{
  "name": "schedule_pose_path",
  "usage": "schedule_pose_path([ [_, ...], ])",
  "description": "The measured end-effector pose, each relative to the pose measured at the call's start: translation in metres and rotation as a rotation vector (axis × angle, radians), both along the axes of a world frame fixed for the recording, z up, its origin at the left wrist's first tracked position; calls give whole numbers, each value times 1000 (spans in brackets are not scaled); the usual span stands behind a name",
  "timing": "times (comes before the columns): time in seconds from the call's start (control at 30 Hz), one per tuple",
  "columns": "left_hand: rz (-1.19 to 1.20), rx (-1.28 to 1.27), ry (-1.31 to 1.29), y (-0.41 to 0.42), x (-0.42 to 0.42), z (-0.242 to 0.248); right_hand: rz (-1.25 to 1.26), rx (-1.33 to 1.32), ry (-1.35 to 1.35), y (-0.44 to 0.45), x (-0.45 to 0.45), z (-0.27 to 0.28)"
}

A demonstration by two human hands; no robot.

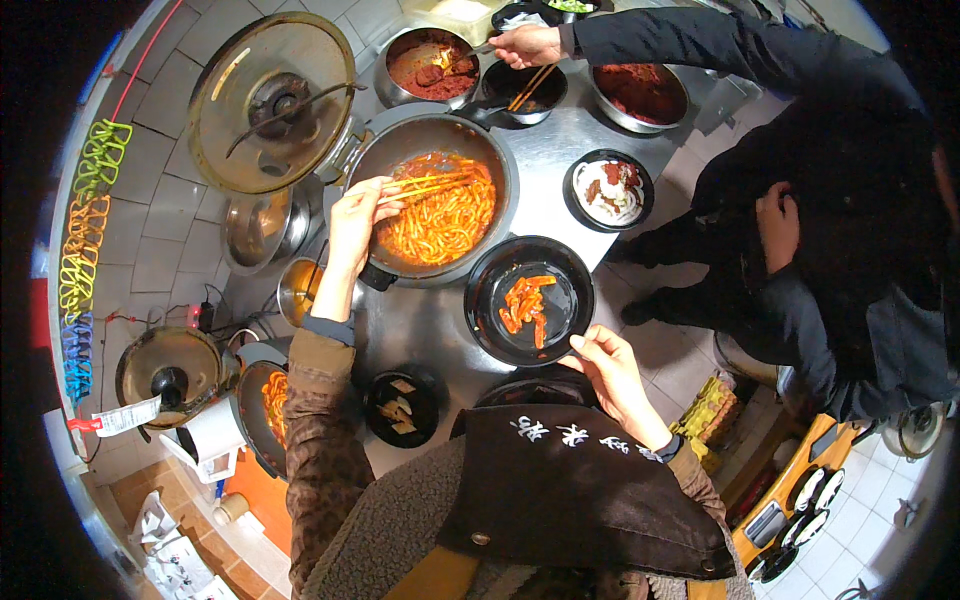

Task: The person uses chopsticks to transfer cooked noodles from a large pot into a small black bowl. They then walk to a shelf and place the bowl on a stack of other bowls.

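My left hand (358,219) grips a pair of chopsticks (431,184), their tips over thick noodles (442,225) in red sauce. The noodles fill the bottom of a deep electric pan (504,169), whose glass lid (315,97) stands tipped up on the far left side. Pinched at the rim by my right hand (611,367) is a black bowl (480,300). A small heap of sauced noodle pieces (527,304) lies inside it. Just beyond this bowl, another black bowl (572,202) holds white noodles topped with red paste.
A co-worker's hand (529,46) reaches across the back, holding a utensil over a metal pot of red paste (420,82). Another paste bowl (641,97) sits near the table's right edge. A smaller black bowl (401,431) with food pieces is near me; a second pan (259,442) stands left.
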State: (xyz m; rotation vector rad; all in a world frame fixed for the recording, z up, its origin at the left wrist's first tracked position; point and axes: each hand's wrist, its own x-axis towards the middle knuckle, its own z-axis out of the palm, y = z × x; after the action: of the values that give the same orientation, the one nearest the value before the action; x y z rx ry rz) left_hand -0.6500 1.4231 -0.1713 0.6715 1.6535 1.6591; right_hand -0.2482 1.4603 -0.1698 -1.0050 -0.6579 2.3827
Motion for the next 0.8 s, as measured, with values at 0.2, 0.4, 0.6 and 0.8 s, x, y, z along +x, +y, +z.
schedule_pose_path([
  [0.2,-13,-22,51,23,3,-10,7,9,2,1,1,1],
  [0.4,-3,7,-128,15,-8,-7,0,12,-6,2,2,1],
  [0.6,25,-7,-50,6,-9,-2,-6,15,9,2,2,-1],
  [0.8,-18,-37,90,26,8,-10,-6,31,2,1,1,0],
])
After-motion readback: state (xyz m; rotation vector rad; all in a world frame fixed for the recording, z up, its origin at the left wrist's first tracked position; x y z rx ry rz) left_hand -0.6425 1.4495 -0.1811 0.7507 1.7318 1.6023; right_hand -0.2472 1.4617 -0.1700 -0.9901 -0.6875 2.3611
